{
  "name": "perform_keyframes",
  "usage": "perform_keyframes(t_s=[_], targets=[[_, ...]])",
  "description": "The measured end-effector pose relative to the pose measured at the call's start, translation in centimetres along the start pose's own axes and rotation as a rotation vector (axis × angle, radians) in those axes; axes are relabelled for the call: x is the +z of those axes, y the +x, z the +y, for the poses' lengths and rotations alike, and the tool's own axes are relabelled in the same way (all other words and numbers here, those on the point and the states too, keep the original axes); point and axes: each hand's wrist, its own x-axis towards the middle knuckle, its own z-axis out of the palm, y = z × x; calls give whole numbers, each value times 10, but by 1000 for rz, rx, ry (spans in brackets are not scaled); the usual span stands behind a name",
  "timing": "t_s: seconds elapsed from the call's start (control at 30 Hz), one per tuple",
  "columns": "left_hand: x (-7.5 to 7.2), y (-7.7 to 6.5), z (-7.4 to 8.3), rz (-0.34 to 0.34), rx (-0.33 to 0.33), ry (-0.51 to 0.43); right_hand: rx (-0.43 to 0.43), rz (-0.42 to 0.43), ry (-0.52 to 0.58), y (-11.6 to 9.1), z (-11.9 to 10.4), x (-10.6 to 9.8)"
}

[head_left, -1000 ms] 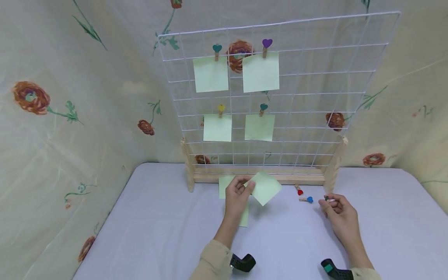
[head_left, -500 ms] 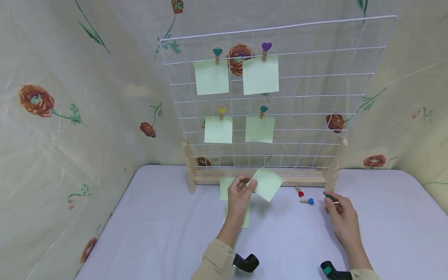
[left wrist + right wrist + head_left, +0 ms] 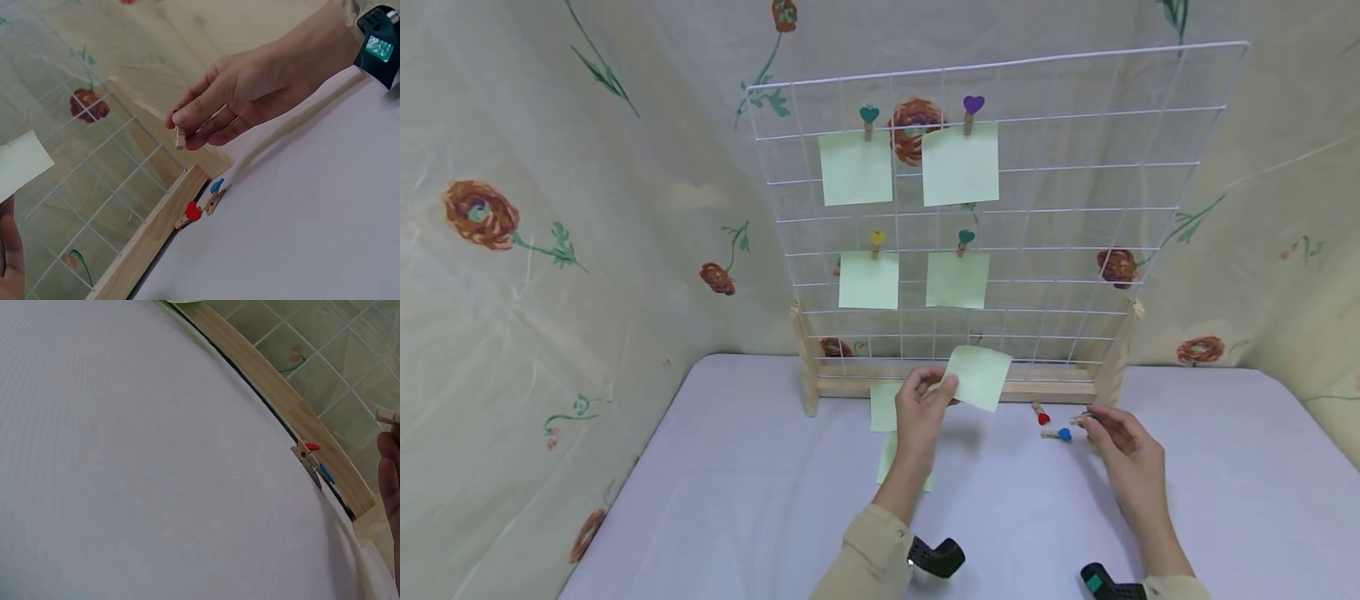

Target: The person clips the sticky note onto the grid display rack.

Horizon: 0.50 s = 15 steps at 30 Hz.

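Observation:
My left hand [image 3: 921,410] pinches a pale green paper square [image 3: 979,377] by its left edge, above the table in front of the wire grid. To the right, my right hand [image 3: 1126,446] pinches a small wooden clothespin [image 3: 180,136] between thumb and index finger. Most of its dark heart is covered by the fingers; the wooden legs point away from the hand. Beside that hand two clothespins lie at the foot of the stand, one with a red heart [image 3: 1042,419] and one with a blue heart [image 3: 1064,434].
A white wire grid [image 3: 1075,185] stands in a wooden base [image 3: 1048,389]. Several paper squares [image 3: 855,169] hang on it from heart clothespins. Two more green sheets [image 3: 883,408] lie on the white table [image 3: 730,483], partly behind my left arm. Floral cloth [image 3: 647,208] surrounds it.
My left hand has moved slightly up and right, and its paper has turned more upright. My right hand has turned the clothespin, so its wooden legs now point left.

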Motion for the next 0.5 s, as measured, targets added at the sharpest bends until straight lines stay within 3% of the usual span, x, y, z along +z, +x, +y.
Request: perform_keyframes(t_s=[0.27,0.33,0.5], targets=[[10,2,6,-10,-32,-6,-79,-63,19,12,-23,-1],[13,0,13,-19,-35,-2,-133,-59,7,20,-16,-1],[22,-3,34,-42,-18,-3,-191,-59,-48,28,-35,-3]])
